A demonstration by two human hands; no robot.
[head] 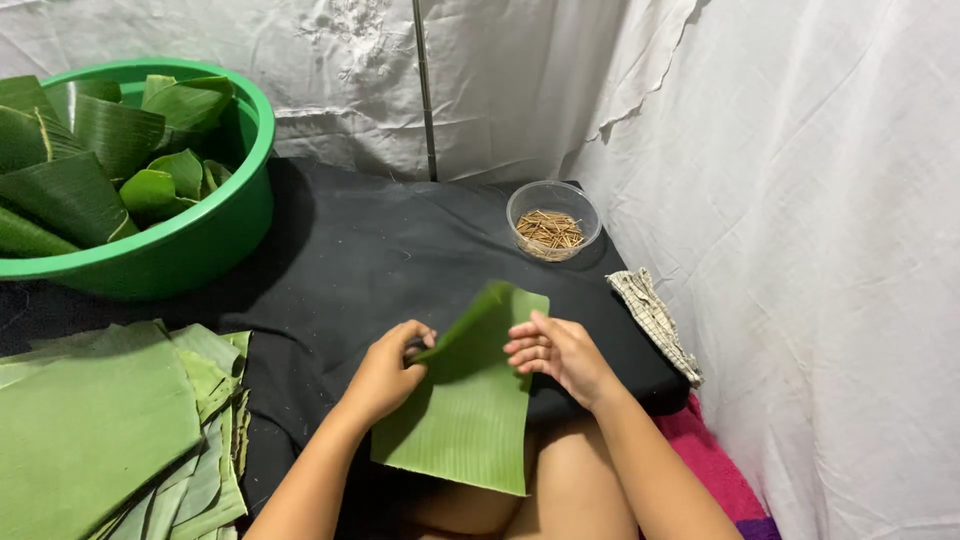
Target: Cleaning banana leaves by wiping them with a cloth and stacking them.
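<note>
A rectangular green banana leaf piece (470, 410) lies on the black cloth (360, 250) at the near edge, hanging over my lap. Its far left corner is curled up and over. My left hand (385, 372) pinches the leaf's left edge where the fold begins. On the upper right part of the leaf, my right hand (555, 350) presses with fingers stretched toward the folded corner.
A stack of flat cut leaves (110, 430) lies at the near left. A green basin (200, 240) with rolled leaves sits at the far left. A clear bowl of short sticks (552, 222) and a checked cloth (655, 320) are at the right. White sheeting surrounds.
</note>
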